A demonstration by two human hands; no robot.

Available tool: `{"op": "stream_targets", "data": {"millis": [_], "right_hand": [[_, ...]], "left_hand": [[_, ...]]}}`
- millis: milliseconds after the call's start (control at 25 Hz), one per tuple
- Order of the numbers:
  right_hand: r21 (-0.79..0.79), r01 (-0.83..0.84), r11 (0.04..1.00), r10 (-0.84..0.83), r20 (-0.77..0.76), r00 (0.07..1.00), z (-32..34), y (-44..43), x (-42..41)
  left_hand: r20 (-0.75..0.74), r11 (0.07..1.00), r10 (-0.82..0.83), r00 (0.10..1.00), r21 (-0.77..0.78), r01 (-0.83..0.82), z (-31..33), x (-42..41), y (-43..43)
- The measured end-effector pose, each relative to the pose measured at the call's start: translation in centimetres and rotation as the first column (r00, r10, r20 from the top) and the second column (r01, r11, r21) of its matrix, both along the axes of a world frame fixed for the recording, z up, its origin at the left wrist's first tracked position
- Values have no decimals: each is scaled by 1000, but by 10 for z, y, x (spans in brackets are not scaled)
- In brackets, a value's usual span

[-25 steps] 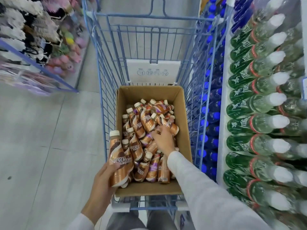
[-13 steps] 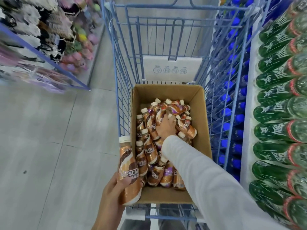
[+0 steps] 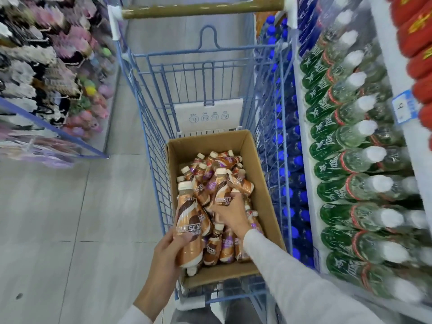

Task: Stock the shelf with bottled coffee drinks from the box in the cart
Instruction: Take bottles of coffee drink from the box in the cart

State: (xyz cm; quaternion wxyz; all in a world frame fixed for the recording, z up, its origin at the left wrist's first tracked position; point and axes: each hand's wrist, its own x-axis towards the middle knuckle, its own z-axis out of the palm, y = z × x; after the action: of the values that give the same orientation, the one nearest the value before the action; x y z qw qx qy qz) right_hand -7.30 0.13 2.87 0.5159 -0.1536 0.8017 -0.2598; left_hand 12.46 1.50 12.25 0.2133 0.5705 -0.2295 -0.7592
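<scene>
The fingers (image 3: 218,209) of the right hand (image 3: 230,212) are curled round the lower body of a coffee bottle (image 3: 221,185), which is gripped with its white cap pointing to the far side, just above the heap. How tightly the fingertips are pressed cannot be told, as they are hidden behind the label. The thumb (image 3: 181,238) of the left hand (image 3: 166,253) is laid across the front of a larger-looking bottle (image 3: 189,220). The other fingers are wrapped behind it, so that it is held upright over the near left corner of the box. Both wrists are covered by pale sleeves (image 3: 292,277).

The remaining coffee drinks (image 3: 224,244) are piled loosely, lying at many angles, inside an open cardboard box (image 3: 260,174). The box is set in the near end of a blue wire cart (image 3: 149,136), whose brownish handle (image 3: 201,7) is seen at the far end. A white placard (image 3: 208,115) is fixed just beyond the box.

To the right of the cart, shelving is filled with green-labelled clear bottles (image 3: 339,136) with white caps. Blue-capped bottles (image 3: 285,160) are stocked lower down, and red packs (image 3: 418,43) are seen at the far right. To the left, across a grey tiled floor (image 3: 58,218), a rack of soft, colourful goods (image 3: 46,66) is seen, blurred.
</scene>
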Motion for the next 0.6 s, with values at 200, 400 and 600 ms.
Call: {"op": "stream_targets", "data": {"millis": [200, 400, 600], "right_hand": [[-103, 338, 936, -324, 131, 937, 95, 85, -16], [-236, 584, 777, -577, 104, 810, 167, 174, -35], [-384, 748, 542, -766, 141, 627, 221, 285, -44]], "left_hand": [[-90, 984, -175, 981, -59, 170, 27, -45, 5], [-159, 905, -419, 894, -147, 398, 56, -106, 48], [-197, 787, -610, 768, -261, 559, 96, -166, 131]]}}
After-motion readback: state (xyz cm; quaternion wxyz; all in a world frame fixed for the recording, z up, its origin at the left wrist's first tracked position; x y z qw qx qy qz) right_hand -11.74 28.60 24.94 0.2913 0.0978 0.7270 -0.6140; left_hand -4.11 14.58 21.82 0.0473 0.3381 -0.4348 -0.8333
